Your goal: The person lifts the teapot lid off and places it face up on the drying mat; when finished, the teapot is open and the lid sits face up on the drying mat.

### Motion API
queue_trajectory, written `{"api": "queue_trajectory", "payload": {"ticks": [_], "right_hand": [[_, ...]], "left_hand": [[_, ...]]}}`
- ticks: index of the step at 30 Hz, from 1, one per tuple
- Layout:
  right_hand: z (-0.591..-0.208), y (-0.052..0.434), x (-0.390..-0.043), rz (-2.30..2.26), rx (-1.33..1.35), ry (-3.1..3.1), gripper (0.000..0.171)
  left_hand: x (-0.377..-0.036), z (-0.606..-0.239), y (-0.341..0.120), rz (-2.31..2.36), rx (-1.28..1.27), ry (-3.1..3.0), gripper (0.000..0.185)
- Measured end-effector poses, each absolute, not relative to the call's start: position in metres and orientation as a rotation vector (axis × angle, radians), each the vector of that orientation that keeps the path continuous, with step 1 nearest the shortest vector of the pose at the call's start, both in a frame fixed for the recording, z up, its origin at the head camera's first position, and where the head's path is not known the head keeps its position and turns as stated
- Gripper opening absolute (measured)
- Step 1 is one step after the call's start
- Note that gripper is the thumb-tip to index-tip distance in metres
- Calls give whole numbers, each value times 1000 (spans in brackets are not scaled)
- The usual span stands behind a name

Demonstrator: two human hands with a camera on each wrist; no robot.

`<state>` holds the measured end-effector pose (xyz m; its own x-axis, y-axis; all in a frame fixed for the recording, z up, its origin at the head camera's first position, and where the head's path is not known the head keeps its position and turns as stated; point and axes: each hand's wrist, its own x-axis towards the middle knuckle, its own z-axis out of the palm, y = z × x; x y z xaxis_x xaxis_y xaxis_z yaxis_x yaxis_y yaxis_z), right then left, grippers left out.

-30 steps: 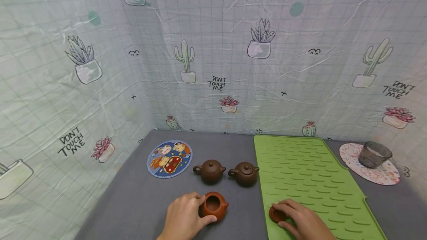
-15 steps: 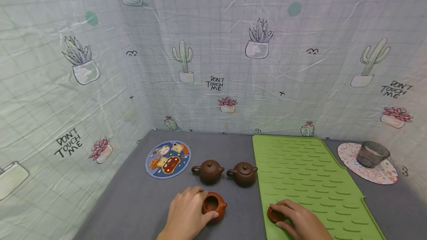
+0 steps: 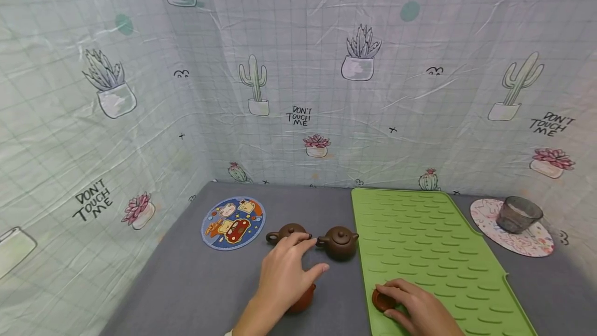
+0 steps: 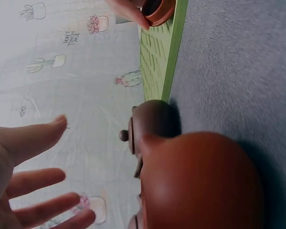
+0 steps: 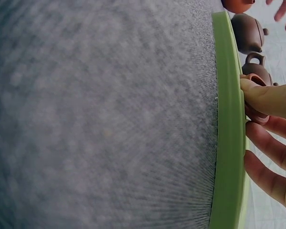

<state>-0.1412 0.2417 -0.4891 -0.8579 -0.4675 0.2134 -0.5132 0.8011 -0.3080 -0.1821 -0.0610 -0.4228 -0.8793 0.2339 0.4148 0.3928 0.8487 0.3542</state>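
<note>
My left hand (image 3: 285, 273) is raised over the table with its fingers spread, holding nothing. Below it sits a lidless red-brown clay teapot (image 3: 303, 302), mostly hidden by the hand in the head view; the left wrist view shows the teapot's rounded side (image 4: 200, 186) apart from the fingers. Past my left fingertips stands a dark brown lidded teapot (image 3: 282, 232), partly covered. Another dark brown teapot (image 3: 340, 245) stands to its right. My right hand (image 3: 417, 306) pinches a small red-brown teapot lid (image 3: 382, 301), hollow side up, at the left edge of the green mat (image 3: 420, 242).
A round blue cartoon coaster (image 3: 233, 224) lies at the back left of the grey table (image 3: 182, 279). At the right, a dark translucent cup (image 3: 519, 215) stands on a pink patterned round coaster (image 3: 536, 242). A cactus-print cloth (image 3: 298, 66) hangs behind and at the side.
My left hand has let go of the red-brown teapot and moved up and forward towards the dark brown teapots. My right hand stays at the mat, still pinching the lid.
</note>
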Motion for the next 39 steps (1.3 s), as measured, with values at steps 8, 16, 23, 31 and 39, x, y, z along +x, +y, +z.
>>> {"api": "queue_trajectory", "payload": {"ticks": [8, 16, 23, 31, 39], "right_hand": [[-486, 239, -141, 571, 721, -2940, 43], [-482, 239, -142, 567, 716, -2935, 44], [-481, 239, -143, 605, 744, -2939, 44], [-481, 240, -145, 628, 798, -2885, 44], [-480, 240, -145, 632, 780, -2904, 45]], "left_hand": [[-202, -425, -41, -743, -462, -2598, 45], [-225, -429, -21, -772, -466, -2620, 43], [-235, -445, -12, -637, -418, -2684, 48], [-235, -460, -10, -426, -420, -2656, 48], [-235, -468, -3, -285, -403, -2603, 47]]}}
